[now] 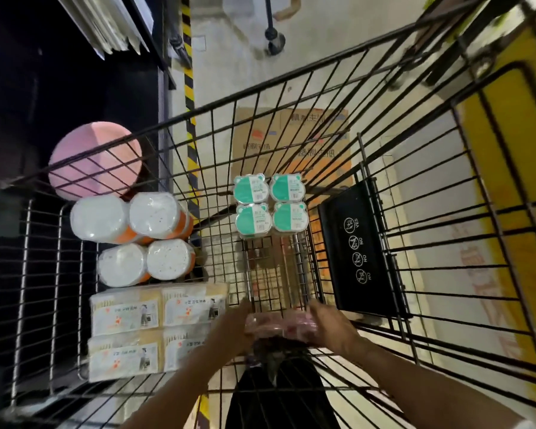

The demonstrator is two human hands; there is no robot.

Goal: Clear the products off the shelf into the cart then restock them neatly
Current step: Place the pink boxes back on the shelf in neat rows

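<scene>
A wire cart (291, 125) stands partly loaded: at its left edge a pink round tub (95, 161), white-lidded canisters (130, 236) and yellow tissue packs (155, 329); four green bear-shaped packs (270, 204) sit mid-floor. At the near edge, the left hand (229, 323) and right hand (331, 326) clamp their fingers on a blurred pink pack (280, 325), lowering it in. Clearing looks underway; restocking remains.
</scene>
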